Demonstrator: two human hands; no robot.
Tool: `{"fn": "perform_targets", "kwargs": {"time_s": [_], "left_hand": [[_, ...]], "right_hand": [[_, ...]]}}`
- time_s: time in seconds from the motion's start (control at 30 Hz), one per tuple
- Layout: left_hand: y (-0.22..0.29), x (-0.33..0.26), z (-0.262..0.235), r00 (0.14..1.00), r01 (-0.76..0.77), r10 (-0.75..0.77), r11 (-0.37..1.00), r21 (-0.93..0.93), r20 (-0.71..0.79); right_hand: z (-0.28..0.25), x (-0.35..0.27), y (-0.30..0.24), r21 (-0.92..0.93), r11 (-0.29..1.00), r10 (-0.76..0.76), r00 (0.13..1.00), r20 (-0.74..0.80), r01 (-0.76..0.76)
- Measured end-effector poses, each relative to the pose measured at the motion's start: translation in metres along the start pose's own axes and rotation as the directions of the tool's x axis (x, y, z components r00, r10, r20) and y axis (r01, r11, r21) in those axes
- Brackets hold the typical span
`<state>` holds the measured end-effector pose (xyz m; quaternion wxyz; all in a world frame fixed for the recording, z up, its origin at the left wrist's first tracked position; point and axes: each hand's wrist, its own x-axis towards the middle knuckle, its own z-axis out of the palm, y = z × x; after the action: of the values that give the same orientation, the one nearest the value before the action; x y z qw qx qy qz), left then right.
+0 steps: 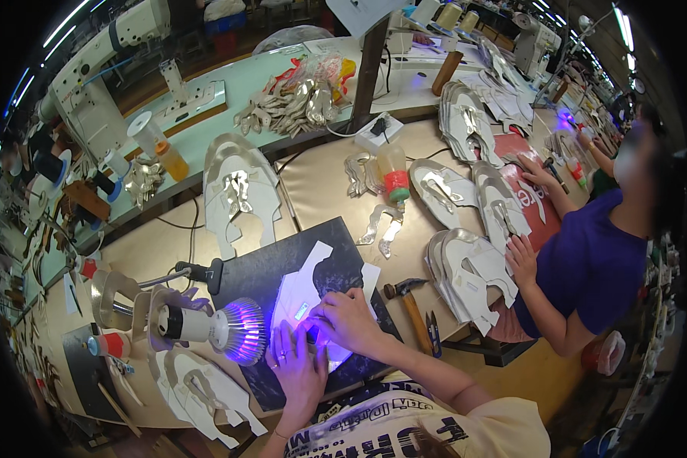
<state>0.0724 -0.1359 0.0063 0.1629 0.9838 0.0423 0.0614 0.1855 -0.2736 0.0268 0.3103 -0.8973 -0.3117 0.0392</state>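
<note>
A white shoe upper piece (301, 286) lies on a black board (244, 278), lit violet by the lamp beside it. My left hand (298, 365), with a ring on one finger, rests on the piece's near part, fingers stretched out over it. Just to the right, my right hand (349, 319) bends its fingers down and grips the piece at its inner edge. The fingertips of both hands nearly meet, and they cover part of the upper. Close to my left hand stands the violet lamp (240, 332), with a finned head and a white neck.
Stacked shoe uppers (469, 278) and a hammer (412, 309) are at right, beside blue-handled snips (433, 333). A glue bottle (395, 172) stands beyond the board. More uppers (206, 385) lie at near left. A co-worker in a blue shirt (580, 259) sits at right.
</note>
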Motion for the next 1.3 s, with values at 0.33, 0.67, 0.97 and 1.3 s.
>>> {"fn": "perform_targets", "kwargs": {"time_s": [0.33, 0.67, 0.97, 1.3], "left_hand": [[0.004, 0.001, -0.004, 1.000, -0.007, 0.008, 1.000, 0.021, -0.029], [0.002, -0.002, 0.005, 0.999, 0.038, -0.038, 0.999, -0.009, -0.036], [0.003, -0.002, 0.003, 0.999, 0.037, -0.038, 0.999, -0.014, -0.032], [0.004, -0.001, -0.001, 0.996, 0.083, -0.079, 0.993, -0.088, 0.047]], "right_hand": [[0.002, -0.007, -0.004, -0.001, 0.997, -0.075, 0.997, 0.003, 0.075], [-0.002, 0.004, 0.008, 0.058, 0.997, -0.049, 0.999, 0.001, 0.049], [-0.004, 0.017, 0.005, 0.067, 0.997, 0.036, 0.997, 0.061, -0.040], [0.002, 0.017, 0.006, 0.075, 0.997, 0.012, 1.000, 0.018, -0.013]]}}
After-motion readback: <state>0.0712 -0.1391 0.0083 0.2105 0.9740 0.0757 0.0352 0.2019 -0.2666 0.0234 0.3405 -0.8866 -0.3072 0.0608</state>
